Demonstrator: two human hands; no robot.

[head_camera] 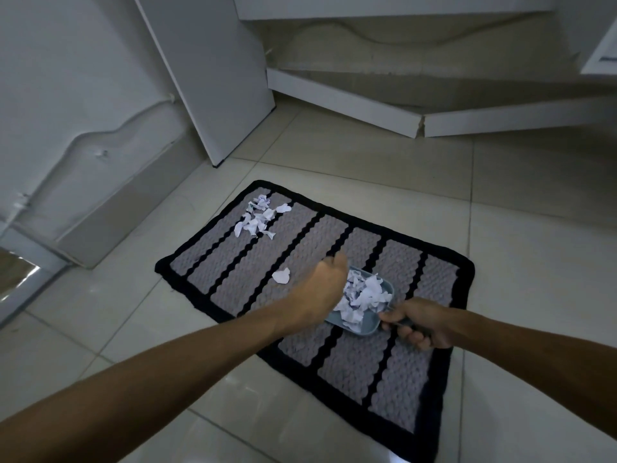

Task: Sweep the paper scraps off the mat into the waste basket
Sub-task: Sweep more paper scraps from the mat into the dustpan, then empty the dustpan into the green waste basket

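Note:
A grey mat with black stripes and a black border [300, 242] lies on the tiled floor. A heap of white paper scraps [258, 217] sits near its far left corner. One single scrap [281, 275] lies in the middle. My right hand [420, 324] grips the handle of a blue-grey dustpan [370, 325], which holds a pile of scraps [362, 297] above the mat. My left hand [322, 289] hangs over the pan's left edge. Its back faces me, and its fingers point down at the scraps, mostly hidden. No waste basket is in view.
A white cabinet panel [213, 78] stands beyond the mat's far left corner. White skirting boards [344, 106] run along the back wall. A wall with a step-like ledge [110, 182] lies to the left. Pale floor tiles [534, 228] surround the mat.

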